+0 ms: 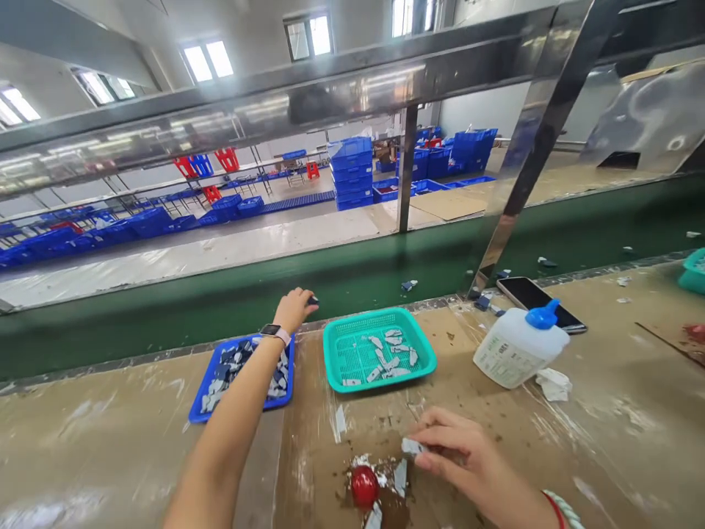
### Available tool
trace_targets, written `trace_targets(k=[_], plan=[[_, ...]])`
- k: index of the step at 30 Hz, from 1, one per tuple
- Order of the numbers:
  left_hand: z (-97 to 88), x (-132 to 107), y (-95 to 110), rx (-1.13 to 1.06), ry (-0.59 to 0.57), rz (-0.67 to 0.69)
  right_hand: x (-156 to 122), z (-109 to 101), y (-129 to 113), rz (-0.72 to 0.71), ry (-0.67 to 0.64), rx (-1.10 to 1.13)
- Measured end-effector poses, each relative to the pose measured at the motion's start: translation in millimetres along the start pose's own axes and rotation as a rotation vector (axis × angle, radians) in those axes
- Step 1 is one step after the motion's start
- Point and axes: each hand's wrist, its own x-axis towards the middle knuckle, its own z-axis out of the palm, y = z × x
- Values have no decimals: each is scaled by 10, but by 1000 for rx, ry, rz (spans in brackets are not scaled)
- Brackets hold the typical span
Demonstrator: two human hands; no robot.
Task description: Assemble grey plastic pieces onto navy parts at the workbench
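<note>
My left hand (pixel 293 308) reaches over the near edge of the green belt, fingers closed on a small dark piece (pixel 312 300). Under that forearm sits a blue tray (pixel 196 400) filled with dark and pale pieces. My right hand (pixel 454 448) pinches a small pale grey piece (pixel 412 446) between thumb and fingers above the table. Close to it lie a round red object (pixel 364 486) and a loose pale piece (pixel 400 477), with white crumbs around them. A turquoise basket (pixel 425 367) beyond the right hand holds several pale pieces (pixel 392 360).
A white bottle (pixel 510 349) with a blue cap stands right of the basket, beside crumpled white paper (pixel 554 384) and a phone (pixel 537 301). The green conveyor belt (pixel 220 305) runs across behind, carrying scattered pieces. A slanted metal post (pixel 518 198) rises at the table's far edge.
</note>
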Motion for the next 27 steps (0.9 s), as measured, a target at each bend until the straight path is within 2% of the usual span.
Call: trace_targets(k=[2,4,6,8,11,14,16,18,21,24,27], plan=[[-143,-256,31,-85,115,-20,-127,103,8,-28,59,-88],[-297,-649,106,-191,209,-40,-260,222,58,-57,114,-172],[-416,-1159,225,-296,253,-62,-377,346,116,-92,137,-256],[-455,-1732,370,-429,268,-103,-459,465,150,-137,127,-340],[-330,-2541,590,-779,312,-278,-514,625,137,-189,104,-506],[-82,-3111,803,-1155,392,-522,-519,766,94,-229,95,-670],[67,-3331,951,-1315,464,-667,-519,841,76,-268,80,-731],[162,-3447,1101,-1423,543,-781,-530,889,74,-316,64,-756],[201,-3498,1299,-1525,607,-849,-564,905,91,-364,43,-762],[162,-3477,1427,-1513,596,-886,-588,895,121,-395,59,-702],[125,-3430,1469,-1481,507,-931,-589,897,148,-397,85,-626]])
